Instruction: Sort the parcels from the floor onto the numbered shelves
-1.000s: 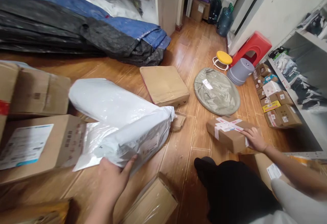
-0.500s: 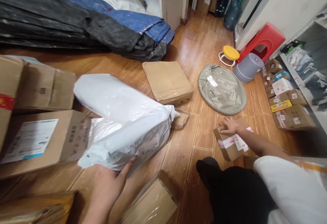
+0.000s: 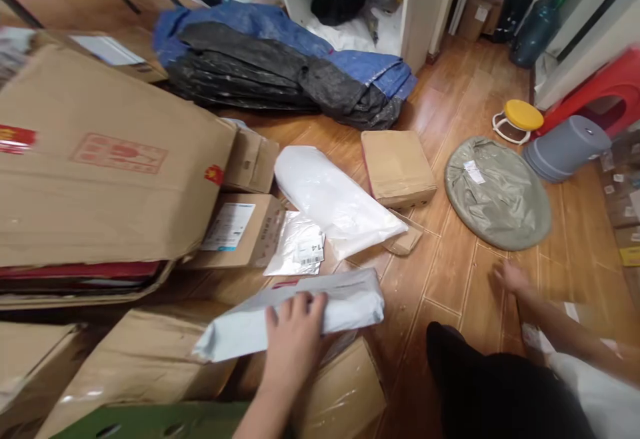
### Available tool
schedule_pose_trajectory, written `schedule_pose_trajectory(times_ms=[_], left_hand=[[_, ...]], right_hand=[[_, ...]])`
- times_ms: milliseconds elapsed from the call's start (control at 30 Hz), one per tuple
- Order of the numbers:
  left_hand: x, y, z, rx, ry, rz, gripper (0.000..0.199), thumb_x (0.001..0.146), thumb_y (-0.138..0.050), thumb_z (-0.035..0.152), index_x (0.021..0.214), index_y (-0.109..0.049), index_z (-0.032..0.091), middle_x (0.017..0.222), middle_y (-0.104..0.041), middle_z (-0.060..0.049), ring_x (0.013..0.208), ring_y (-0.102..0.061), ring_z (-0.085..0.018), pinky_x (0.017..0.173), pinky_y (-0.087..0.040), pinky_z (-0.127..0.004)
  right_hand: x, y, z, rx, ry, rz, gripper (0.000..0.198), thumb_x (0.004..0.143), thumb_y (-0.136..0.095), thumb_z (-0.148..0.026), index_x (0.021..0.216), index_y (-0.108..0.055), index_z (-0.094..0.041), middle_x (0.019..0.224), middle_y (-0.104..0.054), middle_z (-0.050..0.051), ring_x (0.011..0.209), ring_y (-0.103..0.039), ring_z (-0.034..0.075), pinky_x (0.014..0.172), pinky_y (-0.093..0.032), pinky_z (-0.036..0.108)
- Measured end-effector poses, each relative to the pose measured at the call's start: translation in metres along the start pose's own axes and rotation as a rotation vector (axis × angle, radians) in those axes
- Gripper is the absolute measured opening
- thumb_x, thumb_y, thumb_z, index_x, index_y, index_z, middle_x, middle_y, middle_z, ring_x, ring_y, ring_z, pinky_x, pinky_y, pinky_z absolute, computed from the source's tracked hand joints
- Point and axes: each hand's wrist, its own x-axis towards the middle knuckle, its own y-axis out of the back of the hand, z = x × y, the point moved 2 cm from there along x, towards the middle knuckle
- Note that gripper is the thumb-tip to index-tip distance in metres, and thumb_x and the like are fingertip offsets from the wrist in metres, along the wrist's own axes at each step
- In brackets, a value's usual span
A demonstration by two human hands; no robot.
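Observation:
My left hand [image 3: 296,332] lies over a flat white plastic mailer parcel [image 3: 350,299], with its fingers bent across the top. Behind that parcel are a larger white plastic bag [image 3: 330,192] and a small clear-wrapped packet [image 3: 295,252] with a printed label. Low over the floor at the right is my right hand [image 3: 513,277], smeared by motion, its fingers hard to make out. Just behind it lies a round grey-green covered bundle [image 3: 500,192]. A taped cardboard box [image 3: 537,337] is partly hidden under my right forearm.
A big cardboard box [image 3: 115,192] and other cartons crowd the left. One flat carton [image 3: 400,165] sits mid-floor, near a blue-black tarpaulin [image 3: 280,59]. At the right stand a yellow stool [image 3: 523,115], a grey bucket [image 3: 565,149] and a red plastic stool [image 3: 595,95].
The view has swung left. My left hand has the flat mailer nearer me, apart from the larger white bag. My right hand has come off the top of the taped box.

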Motion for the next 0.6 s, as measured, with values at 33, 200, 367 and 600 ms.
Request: schedule_pose_trajectory(times_ms=[33,200,367,600], left_hand=[[-0.002,-0.006,0.011,0.019,0.004,-0.044,0.048,0.08,-0.051,0.004,0.122,-0.07,0.02,0.116,-0.066,-0.017,0.107,-0.061,-0.036,0.099,-0.045,-0.055],[0.007,-0.022,0.039,-0.064,0.089,-0.14,0.049,0.077,-0.064,0.009,0.125,-0.068,0.018,0.117,-0.065,-0.018,0.11,-0.061,-0.035,0.093,-0.049,-0.047],[0.014,0.0,0.033,-0.064,0.329,0.124,0.049,0.092,-0.06,0.026,0.137,-0.059,0.004,0.14,-0.053,-0.032,0.128,-0.053,-0.043,0.107,-0.042,-0.06],[-0.062,-0.007,0.089,-0.21,-0.026,-0.524,0.116,0.05,-0.091,0.03,0.157,-0.045,0.029,0.16,-0.044,-0.024,0.144,-0.041,-0.051,0.113,-0.032,-0.072]], right_hand=[[0.011,-0.001,-0.034,0.013,0.077,0.009,0.045,0.086,-0.06,-0.036,0.126,-0.063,-0.017,0.133,-0.066,0.025,0.129,-0.061,0.04,0.11,-0.043,0.057],[0.039,0.003,-0.239,0.124,0.537,0.048,0.128,0.061,-0.085,-0.066,0.158,-0.025,-0.008,0.163,-0.035,0.027,0.152,-0.031,0.041,0.124,-0.026,0.05],[0.049,0.01,-0.307,0.085,0.45,0.012,0.117,0.061,-0.09,-0.052,0.148,-0.033,0.0,0.149,-0.047,0.031,0.14,-0.043,0.041,0.119,-0.031,0.047],[0.047,-0.011,-0.217,0.141,0.21,-0.047,0.1,0.053,-0.09,-0.054,0.131,-0.043,-0.013,0.136,-0.056,0.027,0.13,-0.055,0.042,0.108,-0.046,0.05]])
